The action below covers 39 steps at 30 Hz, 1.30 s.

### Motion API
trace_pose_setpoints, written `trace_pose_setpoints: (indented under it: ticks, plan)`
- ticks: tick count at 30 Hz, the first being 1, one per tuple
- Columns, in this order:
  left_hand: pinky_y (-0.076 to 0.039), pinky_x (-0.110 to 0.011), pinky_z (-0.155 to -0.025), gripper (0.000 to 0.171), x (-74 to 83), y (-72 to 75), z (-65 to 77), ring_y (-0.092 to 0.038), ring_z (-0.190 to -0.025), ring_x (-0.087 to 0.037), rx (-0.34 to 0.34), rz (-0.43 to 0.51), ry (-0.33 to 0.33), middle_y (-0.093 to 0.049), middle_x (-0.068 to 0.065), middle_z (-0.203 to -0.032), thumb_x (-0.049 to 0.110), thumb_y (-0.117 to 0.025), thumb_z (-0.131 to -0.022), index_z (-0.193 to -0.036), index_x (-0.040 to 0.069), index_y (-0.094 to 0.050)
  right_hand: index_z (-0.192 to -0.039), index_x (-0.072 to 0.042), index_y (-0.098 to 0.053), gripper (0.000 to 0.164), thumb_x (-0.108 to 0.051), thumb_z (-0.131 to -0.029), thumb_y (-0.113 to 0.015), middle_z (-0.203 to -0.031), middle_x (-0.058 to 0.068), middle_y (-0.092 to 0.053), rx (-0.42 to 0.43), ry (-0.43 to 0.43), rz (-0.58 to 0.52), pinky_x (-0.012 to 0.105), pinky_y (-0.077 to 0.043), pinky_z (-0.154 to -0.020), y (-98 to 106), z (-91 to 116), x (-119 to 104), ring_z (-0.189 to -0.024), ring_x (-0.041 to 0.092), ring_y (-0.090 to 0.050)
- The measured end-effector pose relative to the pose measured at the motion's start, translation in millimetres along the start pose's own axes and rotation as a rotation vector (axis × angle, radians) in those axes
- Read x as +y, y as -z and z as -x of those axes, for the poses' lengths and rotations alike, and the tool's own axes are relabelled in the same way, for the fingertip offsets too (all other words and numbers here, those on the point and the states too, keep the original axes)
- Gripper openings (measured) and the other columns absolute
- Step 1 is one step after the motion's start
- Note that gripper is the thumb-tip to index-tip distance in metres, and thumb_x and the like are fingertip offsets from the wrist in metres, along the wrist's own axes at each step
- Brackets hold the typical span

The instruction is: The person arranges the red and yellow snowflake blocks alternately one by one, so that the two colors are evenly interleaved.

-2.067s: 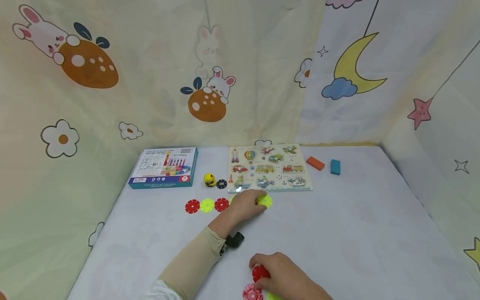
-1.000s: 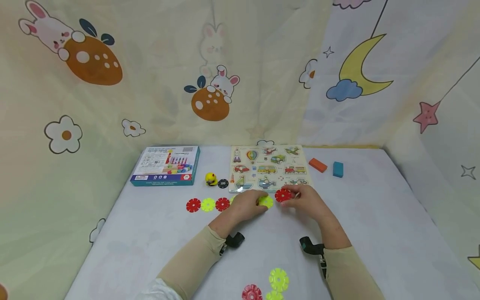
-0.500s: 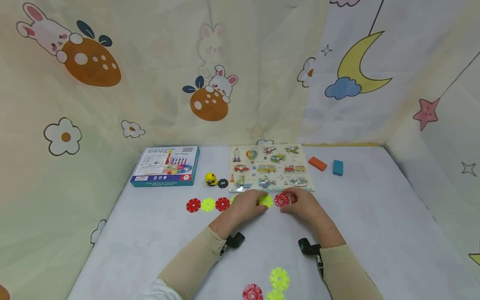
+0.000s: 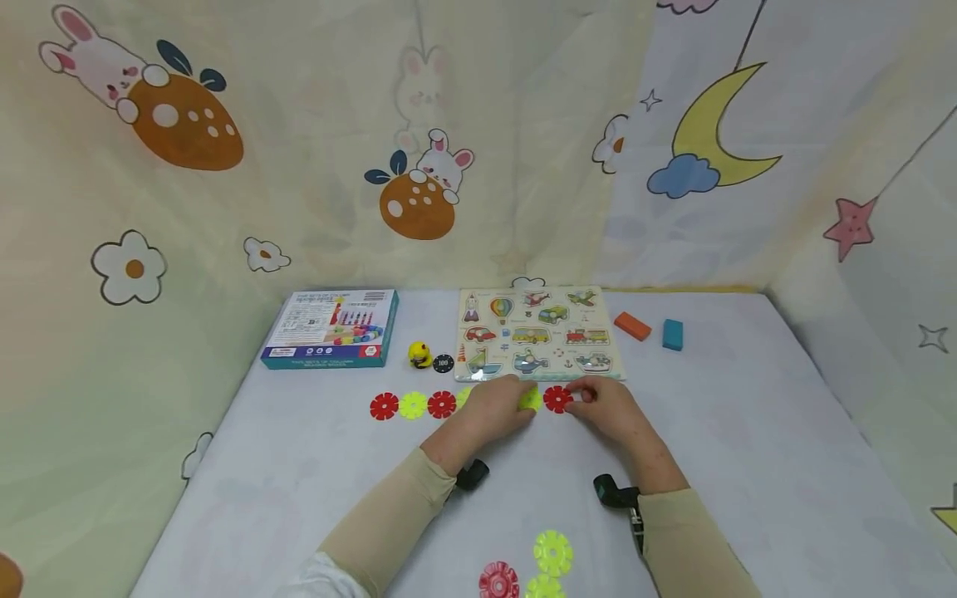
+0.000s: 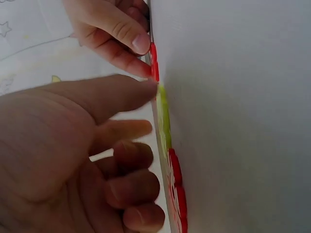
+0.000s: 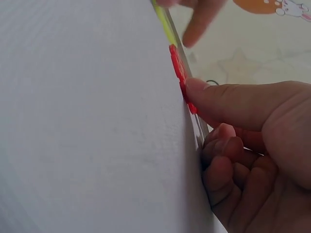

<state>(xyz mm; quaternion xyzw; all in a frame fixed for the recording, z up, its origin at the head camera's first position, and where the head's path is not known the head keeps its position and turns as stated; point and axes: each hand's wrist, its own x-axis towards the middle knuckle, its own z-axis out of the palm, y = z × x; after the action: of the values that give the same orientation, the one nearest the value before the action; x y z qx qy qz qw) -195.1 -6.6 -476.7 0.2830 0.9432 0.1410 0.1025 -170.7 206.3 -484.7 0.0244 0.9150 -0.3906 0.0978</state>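
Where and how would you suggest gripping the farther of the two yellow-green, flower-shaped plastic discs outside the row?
I'd pinch the farther disc by its rim, left and right, from above: it lies flat, and the nearer disc crowds its near side.

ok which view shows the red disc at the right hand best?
Head: the red disc appears nearly face-on, its notched outline mostly visible, with the right hand at its edge. Right wrist shows it larger, edge-on and partly covered by that hand. Left wrist gives just a thin edge-on sliver.
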Motion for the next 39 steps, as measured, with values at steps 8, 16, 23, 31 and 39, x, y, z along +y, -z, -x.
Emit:
trace_pose_setpoints:
  ticks: [8, 16, 23, 31, 39]
  plan:
    - [-0.044, -0.026, -0.077, 0.045, 10.4, -3.2, -25.5, -0.054, -0.092, -0.01, 0.001, 0.175, -0.066, -0.062, 0.009, -0.109, 0.036, -0.068, -0.086, -0.128, 0.023, -0.06, -0.111, -0.012, -0.066, 0.033, -0.026, -0.082, -0.074, -0.082, 0.006, -0.05, 0.021, 0.004, -0.02, 0.03, -0.038, -0.062, -2, -2, 3, -0.079, 0.021, -0.046]
    - [-0.042, -0.024, -0.067, 0.039, 11.8, -3.5, -25.8, -0.051, -0.08, -0.009, 0.004, 0.187, -0.074, -0.063, 0.01, -0.1, 0.034, -0.069, -0.086, -0.123, 0.023, -0.064, -0.111, -0.013, -0.066, 0.031, -0.024, -0.083, -0.073, -0.081, 0.006, -0.051, 0.017, 0.01, -0.037, 0.031, -0.038, -0.061, -2, 2, 2, -0.076, 0.02, -0.047]
    - [-0.043, -0.026, -0.071, 0.042, 8.2, -5.8, -28.6, -0.052, -0.084, -0.009, 0.003, 0.2, -0.067, -0.063, 0.009, -0.102, 0.036, -0.069, -0.085, -0.125, 0.025, -0.062, -0.112, -0.015, -0.065, 0.035, -0.019, -0.08, -0.076, -0.079, 0.005, -0.053, -0.113, -0.024, -0.037, 0.03, -0.041, -0.062, 8, 32, -5, -0.073, 0.02, -0.049]
    - [-0.04, -0.026, -0.064, 0.044, 4.6, -5.3, -27.9, -0.05, -0.076, -0.01, 0.0, 0.218, -0.066, -0.057, 0.009, -0.08, 0.037, -0.069, -0.085, -0.126, 0.024, -0.061, -0.109, -0.016, -0.066, 0.033, -0.021, -0.078, -0.077, -0.078, 0.0, -0.055, -0.237, 0.075, -0.077, 0.027, -0.045, -0.059, 7, 95, -15, -0.071, 0.018, -0.051]
    - [-0.039, -0.026, -0.06, 0.045, 2.3, -5.4, -28.0, -0.049, -0.073, -0.01, -0.028, 0.259, -0.06, -0.053, 0.006, -0.074, 0.033, -0.07, -0.084, -0.128, 0.025, -0.06, -0.105, -0.023, -0.065, 0.038, -0.037, -0.072, -0.08, -0.082, -0.006, -0.055, -0.427, 0.154, -0.025, 0.024, -0.044, -0.061, -28, 145, -20, -0.071, 0.012, -0.051]
